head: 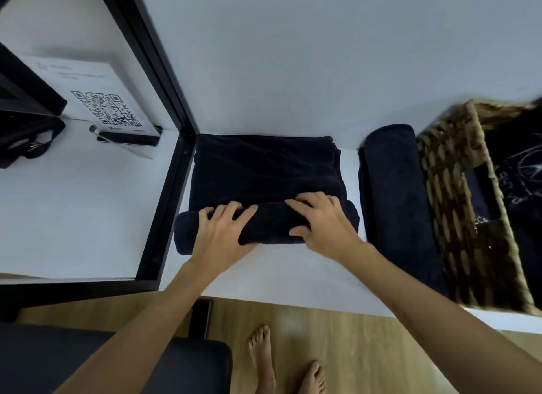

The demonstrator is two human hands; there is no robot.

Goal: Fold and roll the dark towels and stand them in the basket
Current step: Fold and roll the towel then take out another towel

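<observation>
Your left hand and right hand both grip the rolled near end of the dark towel, fingers curled over the roll, thumbs on its near side. Towel's far edge meets the wall; its left edge touches the black frame. To the right, a 2nd rolled towel lies touching the basket. A bare strip of the white surface runs along its near edge.

White wall behind white table; black frame left; wood floor; dark seat below
</observation>
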